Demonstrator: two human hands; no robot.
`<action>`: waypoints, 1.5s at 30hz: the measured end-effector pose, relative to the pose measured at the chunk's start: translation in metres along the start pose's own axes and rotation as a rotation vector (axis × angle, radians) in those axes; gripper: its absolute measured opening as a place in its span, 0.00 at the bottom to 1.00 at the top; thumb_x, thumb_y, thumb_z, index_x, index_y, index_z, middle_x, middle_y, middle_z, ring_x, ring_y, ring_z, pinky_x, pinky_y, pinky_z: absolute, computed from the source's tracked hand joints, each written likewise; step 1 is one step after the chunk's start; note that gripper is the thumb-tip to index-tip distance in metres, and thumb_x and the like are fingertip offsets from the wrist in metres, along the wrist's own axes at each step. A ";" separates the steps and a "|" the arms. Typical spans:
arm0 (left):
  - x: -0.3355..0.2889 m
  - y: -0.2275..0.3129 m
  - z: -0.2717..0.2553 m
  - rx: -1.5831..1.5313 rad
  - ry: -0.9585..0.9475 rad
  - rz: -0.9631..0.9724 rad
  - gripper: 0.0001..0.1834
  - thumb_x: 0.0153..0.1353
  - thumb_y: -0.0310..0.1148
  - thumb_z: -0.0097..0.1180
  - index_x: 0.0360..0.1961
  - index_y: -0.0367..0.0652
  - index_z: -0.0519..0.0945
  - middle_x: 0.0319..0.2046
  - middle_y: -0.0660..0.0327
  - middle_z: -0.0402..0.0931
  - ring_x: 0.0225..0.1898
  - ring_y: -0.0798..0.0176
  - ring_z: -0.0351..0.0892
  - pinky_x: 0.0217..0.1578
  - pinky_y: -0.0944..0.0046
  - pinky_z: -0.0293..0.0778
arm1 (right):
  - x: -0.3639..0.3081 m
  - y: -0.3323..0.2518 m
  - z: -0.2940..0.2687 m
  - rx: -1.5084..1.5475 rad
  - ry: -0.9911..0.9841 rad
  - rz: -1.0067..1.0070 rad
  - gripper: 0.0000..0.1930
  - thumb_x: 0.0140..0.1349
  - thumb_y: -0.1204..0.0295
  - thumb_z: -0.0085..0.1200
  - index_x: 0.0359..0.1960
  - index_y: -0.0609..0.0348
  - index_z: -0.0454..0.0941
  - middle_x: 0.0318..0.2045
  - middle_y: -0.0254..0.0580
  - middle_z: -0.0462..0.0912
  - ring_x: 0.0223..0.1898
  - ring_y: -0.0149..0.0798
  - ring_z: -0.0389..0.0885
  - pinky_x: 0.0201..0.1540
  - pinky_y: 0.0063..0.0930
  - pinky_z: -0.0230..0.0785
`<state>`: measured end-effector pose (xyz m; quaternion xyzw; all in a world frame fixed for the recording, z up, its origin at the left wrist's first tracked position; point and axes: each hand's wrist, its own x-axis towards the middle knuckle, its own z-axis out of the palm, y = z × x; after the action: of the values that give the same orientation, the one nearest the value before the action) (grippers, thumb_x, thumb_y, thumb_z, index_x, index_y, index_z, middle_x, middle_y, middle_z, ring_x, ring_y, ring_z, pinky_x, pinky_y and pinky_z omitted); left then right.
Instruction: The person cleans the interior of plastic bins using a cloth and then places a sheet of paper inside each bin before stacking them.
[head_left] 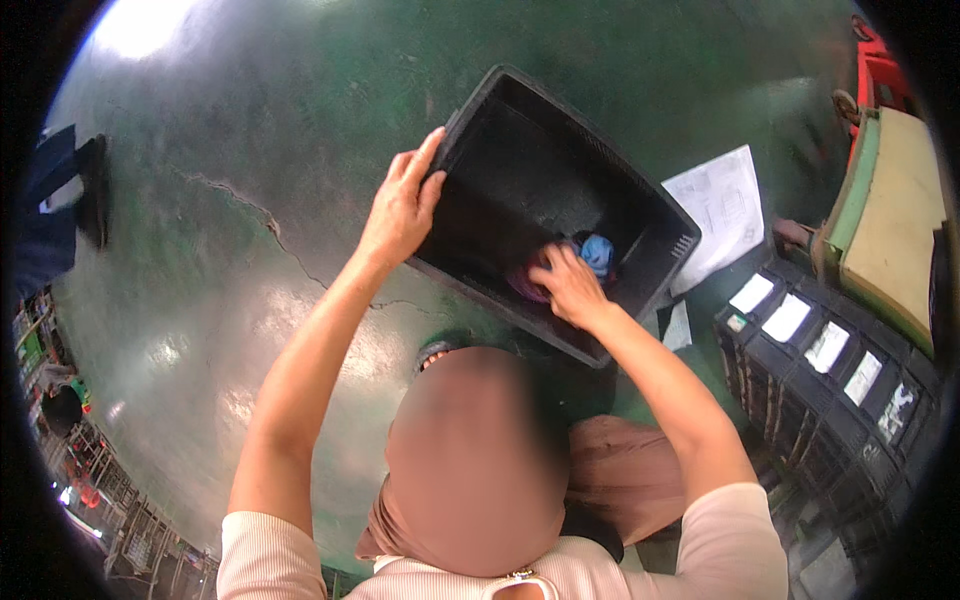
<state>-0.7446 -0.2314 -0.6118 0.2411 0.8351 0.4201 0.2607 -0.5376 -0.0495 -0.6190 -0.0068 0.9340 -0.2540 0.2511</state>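
A deep black plastic bin lies tilted in front of me on the green floor. My left hand grips its left rim, with the thumb and forefinger apart along the edge. Inside, at the near right end, my right hand is closed on a dark red-purple bundle that looks like cloth. The fingertips are partly sunk in it and slightly blurred. A crumpled light-blue piece, perhaps cloth too, sits beside these fingers against something dark.
Right of the bin lies a white sheet of paper with drawn lines, and a smaller scrap. Stacked black crates with white labels stand at the right, near a tan padded board. Another person's dark-clothed leg is far left.
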 end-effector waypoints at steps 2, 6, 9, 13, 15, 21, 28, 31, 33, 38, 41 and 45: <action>0.000 -0.004 -0.009 -0.038 0.012 0.000 0.24 0.62 0.33 0.43 0.60 0.55 0.60 0.42 0.52 0.68 0.42 0.53 0.70 0.44 0.61 0.66 | 0.034 -0.015 0.014 0.053 0.129 -0.025 0.17 0.43 0.79 0.49 0.37 0.45 0.77 0.45 0.44 0.69 0.49 0.48 0.66 0.46 0.38 0.66; 0.007 -0.005 -0.004 -0.044 -0.022 0.057 0.24 0.62 0.36 0.43 0.60 0.54 0.60 0.42 0.53 0.68 0.42 0.54 0.70 0.44 0.63 0.66 | 0.131 -0.055 0.017 -0.084 0.235 -0.026 0.15 0.53 0.71 0.43 0.42 0.42 0.76 0.51 0.41 0.65 0.55 0.48 0.60 0.53 0.43 0.58; 0.000 -0.017 -0.010 -0.068 -0.006 0.055 0.26 0.61 0.38 0.45 0.61 0.56 0.59 0.45 0.52 0.67 0.45 0.53 0.69 0.46 0.61 0.65 | 0.106 -0.059 0.014 -0.122 0.169 -0.010 0.16 0.54 0.71 0.42 0.45 0.41 0.74 0.51 0.41 0.65 0.56 0.47 0.59 0.54 0.42 0.57; -0.011 -0.023 -0.012 -0.392 0.016 -0.103 0.30 0.57 0.39 0.52 0.61 0.56 0.59 0.46 0.55 0.67 0.47 0.61 0.68 0.47 0.65 0.63 | 0.032 -0.039 0.014 0.014 0.136 0.045 0.19 0.47 0.76 0.49 0.44 0.45 0.71 0.46 0.44 0.67 0.52 0.48 0.64 0.51 0.41 0.61; -0.016 -0.033 -0.013 -0.655 -0.068 -0.253 0.33 0.54 0.38 0.58 0.61 0.52 0.60 0.49 0.57 0.66 0.47 0.70 0.64 0.47 0.69 0.61 | 0.001 -0.028 0.006 0.230 0.198 0.217 0.23 0.42 0.78 0.52 0.44 0.46 0.69 0.45 0.46 0.67 0.46 0.52 0.70 0.45 0.41 0.67; -0.022 -0.044 -0.007 -1.448 -0.207 -0.448 0.33 0.62 0.58 0.28 0.59 0.46 0.62 0.50 0.57 0.68 0.49 0.63 0.68 0.50 0.64 0.64 | 0.046 -0.139 -0.033 0.185 0.607 -0.068 0.20 0.41 0.71 0.58 0.40 0.43 0.71 0.40 0.46 0.68 0.37 0.49 0.74 0.30 0.37 0.72; -0.023 -0.054 -0.011 -1.679 -0.268 -0.464 0.31 0.63 0.53 0.28 0.54 0.39 0.66 0.47 0.60 0.70 0.48 0.62 0.67 0.51 0.62 0.61 | 0.159 -0.123 -0.065 -0.114 0.766 0.070 0.14 0.45 0.68 0.57 0.36 0.42 0.73 0.34 0.43 0.67 0.35 0.46 0.74 0.26 0.36 0.72; -0.020 -0.058 -0.006 -1.416 -0.238 -0.465 0.31 0.62 0.55 0.31 0.52 0.38 0.67 0.46 0.59 0.70 0.49 0.64 0.66 0.52 0.62 0.59 | 0.180 -0.089 -0.099 -0.156 0.808 0.334 0.14 0.49 0.65 0.55 0.39 0.42 0.72 0.36 0.46 0.67 0.32 0.50 0.76 0.28 0.40 0.73; -0.020 -0.051 -0.001 -0.890 -0.208 -0.357 0.31 0.60 0.57 0.37 0.48 0.37 0.69 0.42 0.60 0.71 0.45 0.69 0.67 0.49 0.67 0.59 | 0.179 -0.059 -0.128 0.010 0.894 0.596 0.14 0.52 0.63 0.53 0.41 0.42 0.72 0.37 0.50 0.67 0.28 0.54 0.77 0.29 0.44 0.72; -0.013 -0.001 -0.003 -0.164 0.059 -0.364 0.25 0.51 0.49 0.57 0.44 0.42 0.72 0.22 0.63 0.70 0.26 0.70 0.68 0.29 0.68 0.66 | 0.146 -0.028 -0.116 -0.320 0.807 0.248 0.12 0.50 0.63 0.54 0.38 0.41 0.73 0.32 0.46 0.66 0.27 0.48 0.77 0.24 0.38 0.73; -0.012 0.001 0.000 -0.041 0.171 -0.245 0.24 0.52 0.49 0.56 0.44 0.45 0.71 0.18 0.59 0.70 0.22 0.60 0.71 0.27 0.61 0.67 | 0.097 0.000 -0.121 -0.353 0.785 0.326 0.14 0.49 0.61 0.55 0.40 0.39 0.73 0.32 0.44 0.67 0.27 0.48 0.77 0.24 0.39 0.73; -0.017 0.010 0.006 0.093 0.175 -0.281 0.24 0.54 0.51 0.52 0.44 0.45 0.70 0.19 0.56 0.72 0.24 0.54 0.73 0.29 0.56 0.68 | -0.018 0.069 -0.110 -0.378 0.722 0.545 0.16 0.47 0.61 0.58 0.41 0.39 0.75 0.35 0.42 0.69 0.28 0.47 0.78 0.25 0.39 0.72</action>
<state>-0.7263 -0.2330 -0.6021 0.0961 0.8986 0.3598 0.2319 -0.5658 0.0645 -0.5616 0.2808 0.9590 0.0086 -0.0372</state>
